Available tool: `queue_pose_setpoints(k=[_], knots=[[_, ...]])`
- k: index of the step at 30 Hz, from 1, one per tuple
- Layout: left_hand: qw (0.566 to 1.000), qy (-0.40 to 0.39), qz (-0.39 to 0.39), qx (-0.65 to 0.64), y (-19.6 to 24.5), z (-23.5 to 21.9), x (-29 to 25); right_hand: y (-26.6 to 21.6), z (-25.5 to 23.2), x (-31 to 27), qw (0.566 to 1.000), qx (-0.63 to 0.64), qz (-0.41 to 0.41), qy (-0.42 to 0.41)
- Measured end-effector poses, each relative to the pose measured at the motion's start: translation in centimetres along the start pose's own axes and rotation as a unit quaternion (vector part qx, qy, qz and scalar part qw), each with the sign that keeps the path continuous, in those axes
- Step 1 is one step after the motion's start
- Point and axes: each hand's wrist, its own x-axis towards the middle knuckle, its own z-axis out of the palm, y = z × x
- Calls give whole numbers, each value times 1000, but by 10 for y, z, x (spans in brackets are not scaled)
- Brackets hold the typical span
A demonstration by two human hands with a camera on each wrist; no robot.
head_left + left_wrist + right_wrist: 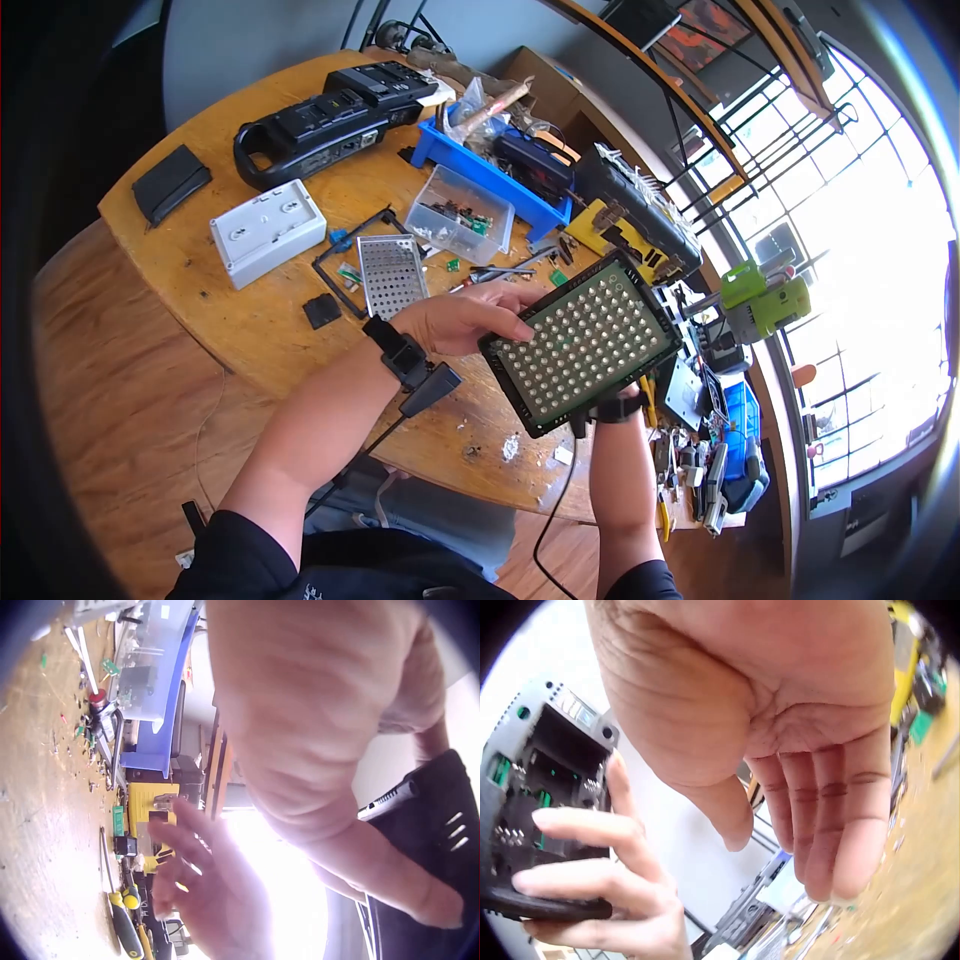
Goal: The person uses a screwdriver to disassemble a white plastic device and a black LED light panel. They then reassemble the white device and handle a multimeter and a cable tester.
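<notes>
An LED light panel, with rows of small clear bulbs in a black frame, is tilted above the table's near side. My left hand grips it by the left edge, thumb on the front and fingers spread across the back. That back shows dark recesses, metal contacts and bits of green circuit board in the right wrist view. My right hand is apart from the panel, its fingers extended and nothing in the palm. In the head view the panel hides most of it.
A perforated metal plate, white box and clear parts tray lie beyond my left hand. Behind them stand a blue bin and a large black device. Screwdrivers and tools crowd the table's right side.
</notes>
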Motion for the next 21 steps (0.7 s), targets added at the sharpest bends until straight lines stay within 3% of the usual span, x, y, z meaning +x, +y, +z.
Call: queue_pose_setpoints(k=[4,5,7,8,11,14,15,16,19,21], knots=[[997,8,-25,69,-4,0,4,11,-53,-27,997,-79,-21,15],[997,6,-31,64,-5,0,5,12,-63,-33,935,-333,-122,6],[991,29,-60,114,-7,-1,6,47,-95,-46,924,-356,-129,49],[987,24,-78,138,-8,-3,8,11,-76,-51,906,-419,-63,12],[982,5,-83,170,-20,-11,12,22,-77,-58,911,-409,-48,26],[977,20,-113,181,-24,-7,14,37,-72,-53,890,-444,-88,45],[976,20,-125,177,-25,-6,15,43,-73,-52,903,-425,-23,59],[968,31,-141,203,-25,-4,16,33,-66,-52,900,-434,-8,42],[952,52,-163,253,-27,1,19,44,-63,-48,885,-464,-27,39],[936,79,-177,295,-27,0,21,37,-60,-46,895,-446,11,32]])
